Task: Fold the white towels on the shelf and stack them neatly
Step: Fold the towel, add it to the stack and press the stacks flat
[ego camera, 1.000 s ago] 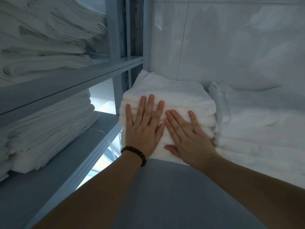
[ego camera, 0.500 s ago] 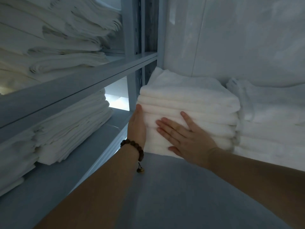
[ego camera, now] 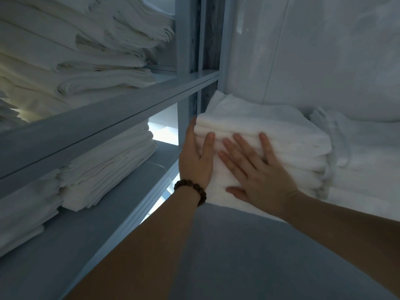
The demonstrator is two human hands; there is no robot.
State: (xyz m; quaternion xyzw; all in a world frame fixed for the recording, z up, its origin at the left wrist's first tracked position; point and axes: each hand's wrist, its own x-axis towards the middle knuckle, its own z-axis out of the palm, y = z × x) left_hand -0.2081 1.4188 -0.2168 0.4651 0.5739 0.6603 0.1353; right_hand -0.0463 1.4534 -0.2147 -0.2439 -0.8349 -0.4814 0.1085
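A stack of folded white towels (ego camera: pixel 287 135) stands on the grey shelf (ego camera: pixel 249 245), close to the tiled wall. My left hand (ego camera: pixel 195 159), with a bead bracelet on its wrist, lies flat against the stack's left side, its thumb on the front face. My right hand (ego camera: pixel 257 172) presses the front of the stack with straight, spread fingers. Neither hand grips any towel.
A second, looser pile of white towels (ego camera: pixel 363 161) sits right of the stack. The grey rack on the left carries folded linen on an upper shelf (ego camera: pixel 86 61) and a lower shelf (ego camera: pixel 97 169). A metal upright (ego camera: pixel 188 61) stands between rack and stack.
My left hand went from the front of the stack to its left side. My right hand has slid slightly up the front face. The view has moved closer.
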